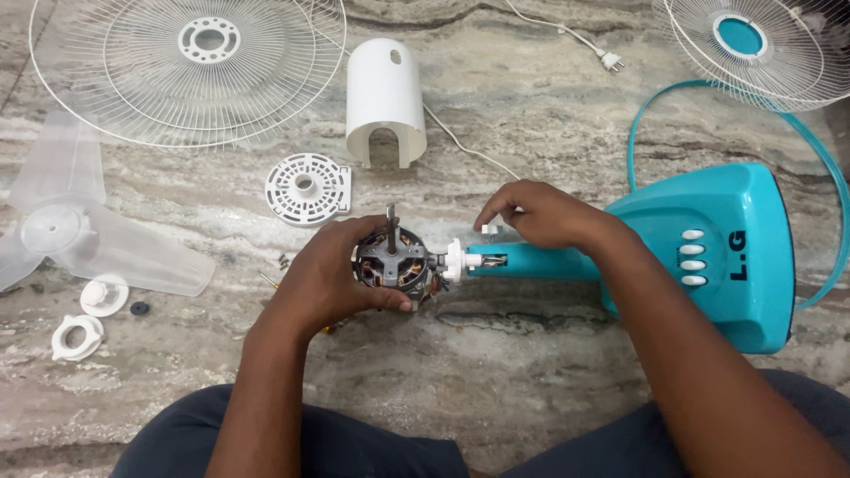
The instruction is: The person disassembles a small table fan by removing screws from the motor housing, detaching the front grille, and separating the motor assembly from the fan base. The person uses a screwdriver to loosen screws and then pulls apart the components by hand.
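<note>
My left hand [326, 279] wraps around a bare fan motor [394, 264] with copper windings and a steel shaft pointing up. The motor joins a white neck piece [455, 262] at the end of a turquoise fan stand [531, 263]. My right hand [536, 214] rests on top of that stand, its fingertips pinching a small white part [490, 228] just behind the neck. The stand widens into a turquoise base [722, 252] with several white push buttons.
On the marble floor lie a white wire grille [190, 66], a clear fan blade [71, 230], a white motor cover [384, 102], a round vented plate [307, 188], two white locking nuts [88, 317], a second grille [753, 44], a white plug [609, 59], and small screws [282, 261].
</note>
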